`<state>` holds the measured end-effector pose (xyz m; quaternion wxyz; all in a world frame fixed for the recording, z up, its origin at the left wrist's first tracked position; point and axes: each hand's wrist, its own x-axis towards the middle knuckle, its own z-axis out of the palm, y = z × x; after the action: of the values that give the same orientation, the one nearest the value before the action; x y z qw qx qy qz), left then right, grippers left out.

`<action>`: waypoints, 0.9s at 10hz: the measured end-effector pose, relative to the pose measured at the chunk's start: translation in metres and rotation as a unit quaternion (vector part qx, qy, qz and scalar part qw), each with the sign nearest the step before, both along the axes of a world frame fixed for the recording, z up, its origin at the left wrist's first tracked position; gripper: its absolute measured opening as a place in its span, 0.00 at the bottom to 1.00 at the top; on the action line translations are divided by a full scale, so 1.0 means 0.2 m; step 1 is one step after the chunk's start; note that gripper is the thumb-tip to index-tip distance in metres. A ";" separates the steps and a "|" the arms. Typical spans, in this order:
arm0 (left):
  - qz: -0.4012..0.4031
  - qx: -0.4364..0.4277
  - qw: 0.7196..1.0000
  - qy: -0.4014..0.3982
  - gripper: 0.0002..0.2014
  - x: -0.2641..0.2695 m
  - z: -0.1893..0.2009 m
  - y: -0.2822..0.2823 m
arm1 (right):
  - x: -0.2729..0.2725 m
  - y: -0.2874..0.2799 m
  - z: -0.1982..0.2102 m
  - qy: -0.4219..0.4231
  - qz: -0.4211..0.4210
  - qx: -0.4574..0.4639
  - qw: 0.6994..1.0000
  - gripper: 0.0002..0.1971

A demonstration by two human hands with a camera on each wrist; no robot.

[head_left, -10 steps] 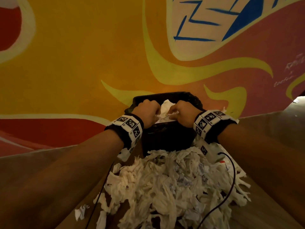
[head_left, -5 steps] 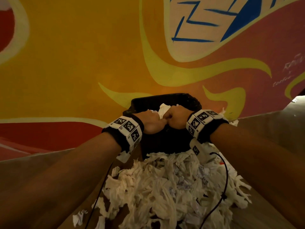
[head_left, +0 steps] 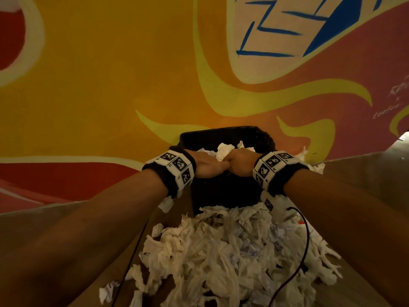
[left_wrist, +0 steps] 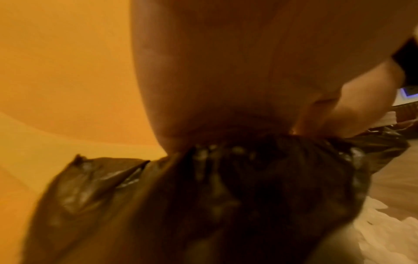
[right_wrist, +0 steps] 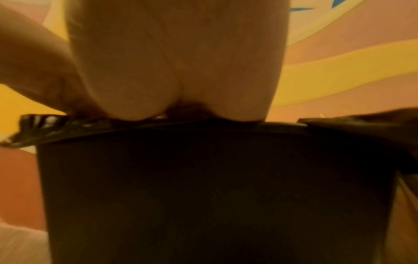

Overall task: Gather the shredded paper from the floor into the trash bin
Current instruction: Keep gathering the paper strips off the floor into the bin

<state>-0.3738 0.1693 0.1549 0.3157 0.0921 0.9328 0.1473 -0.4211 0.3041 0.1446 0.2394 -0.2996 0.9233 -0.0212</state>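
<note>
Faint white scrawl on the wall is unreadable.

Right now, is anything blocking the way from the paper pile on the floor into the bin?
Nothing separate visible. Only the trash bin's own near wall rises between the shredded paper and its opening, where both hands sit, so the paper must be lifted over.

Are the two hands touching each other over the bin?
Touching. In the head view the left hand and right hand press together, no gap, above the bin.
</note>
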 end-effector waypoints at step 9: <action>-0.014 -0.166 0.984 0.055 0.15 0.91 -0.55 -0.77 | 0.62 -0.48 -0.17 0.068 0.296 -0.093 0.948 0.04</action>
<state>-0.1915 0.0155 0.0457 0.2766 0.0596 0.9589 -0.0199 -0.2971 0.2083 0.1115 0.1425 -0.5809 0.8013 -0.0147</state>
